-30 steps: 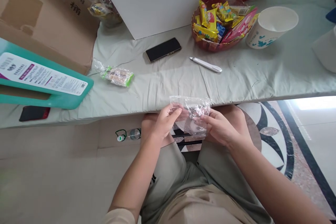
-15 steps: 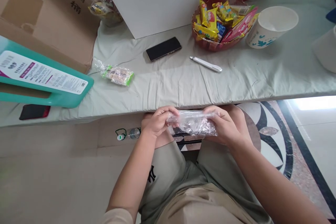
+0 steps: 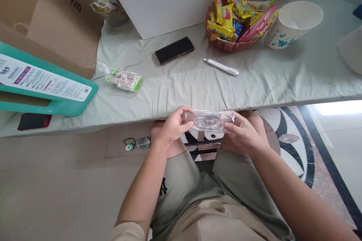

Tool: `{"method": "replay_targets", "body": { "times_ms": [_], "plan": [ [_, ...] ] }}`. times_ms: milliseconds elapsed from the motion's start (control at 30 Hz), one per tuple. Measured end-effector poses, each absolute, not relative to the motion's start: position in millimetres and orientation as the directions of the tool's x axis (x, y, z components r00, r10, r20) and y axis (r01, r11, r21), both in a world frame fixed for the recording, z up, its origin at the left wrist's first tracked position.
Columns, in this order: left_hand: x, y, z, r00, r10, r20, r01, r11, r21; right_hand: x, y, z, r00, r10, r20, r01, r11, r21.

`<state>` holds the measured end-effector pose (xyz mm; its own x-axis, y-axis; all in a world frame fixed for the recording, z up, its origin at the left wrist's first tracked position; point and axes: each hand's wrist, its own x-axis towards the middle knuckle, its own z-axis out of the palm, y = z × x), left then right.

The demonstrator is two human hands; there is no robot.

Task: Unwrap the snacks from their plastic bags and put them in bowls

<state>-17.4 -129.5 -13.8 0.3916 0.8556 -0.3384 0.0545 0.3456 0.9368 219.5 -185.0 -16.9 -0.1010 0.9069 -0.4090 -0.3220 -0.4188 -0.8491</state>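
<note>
A crinkled clear plastic bag (image 3: 209, 120) is stretched between my two hands, just off the table's front edge and above my knees. My left hand (image 3: 177, 125) pinches its left end between thumb and fingers. At the other end, my right hand (image 3: 244, 131) grips it with the thumb on top. The bag is see-through and the floor shows below it; I cannot make out anything inside. Beyond the hands on the table lie a white capped pen or cutter (image 3: 221, 66) and a black phone (image 3: 174, 50).
The table's pale green cloth (image 3: 175, 86) carries a clear snack packet (image 3: 124, 80), a bowl (image 3: 226, 46) of wrapped snacks and a white paper cup (image 3: 294, 26). A teal jug (image 3: 85, 98), cardboard box (image 3: 51, 19) and white box (image 3: 166, 0) stand behind. A bottle (image 3: 144, 142) is on the floor.
The bag has been pulled flatter and raised slightly toward the table edge. My left thumb and fingers have spread wider around its end. The view has shifted a little.
</note>
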Motion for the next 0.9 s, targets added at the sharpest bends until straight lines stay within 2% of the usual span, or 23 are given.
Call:
{"method": "replay_targets", "body": {
  "times_ms": [100,200,267,333,400,467,567,667,767,900],
  "plan": [
    [-10.6,-130.5,-12.3,0.373,0.85,-0.371,-0.007,0.403,0.915,216.8,-184.2,-15.7,-0.127,0.905,-0.407,-0.251,-0.426,-0.869],
    [4.1,-132.0,-13.7,0.263,0.874,-0.408,0.035,0.414,0.909,209.8,-179.6,-6.3,-0.026,0.91,-0.415,-0.195,-0.412,-0.89],
    [17.7,-133.4,-13.6,0.166,0.919,-0.358,0.075,0.35,0.934,203.2,-174.4,2.5,0.072,0.918,-0.391,-0.116,-0.381,-0.917],
    [33.0,-135.0,-10.3,0.075,0.955,-0.288,0.102,0.28,0.955,196.5,-167.7,9.5,0.204,0.928,-0.31,0.027,-0.322,-0.946],
    [48.3,-136.2,-4.0,-0.008,0.973,-0.229,0.119,0.229,0.966,191.1,-159.0,12.8,0.33,0.93,-0.159,0.198,-0.233,-0.952],
    [61.8,-135.9,3.4,-0.042,0.984,-0.176,0.127,0.18,0.976,188.2,-147.4,13.2,0.382,0.924,0.012,0.341,-0.128,-0.931],
    [75.6,-129.9,10.8,-0.016,0.991,-0.13,0.094,0.131,0.987,189.8,-124.3,10.9,0.337,0.912,0.234,0.476,0.049,-0.878],
    [81.8,-116.5,9.0,-0.018,0.992,-0.126,0.018,0.126,0.992,196.4,-98.1,4.6,0.246,0.891,0.381,0.543,0.199,-0.816],
    [84.9,-99.4,0.5,-0.062,0.99,-0.13,-0.041,0.128,0.991,202.8,-77.9,-5.6,0.168,0.879,0.447,0.533,0.3,-0.791],
    [91.1,-77.0,-5.4,-0.117,0.985,-0.126,-0.122,0.112,0.986,206.2,-67.4,-11.8,0.068,0.865,0.497,0.427,0.425,-0.798]
  ]
}}
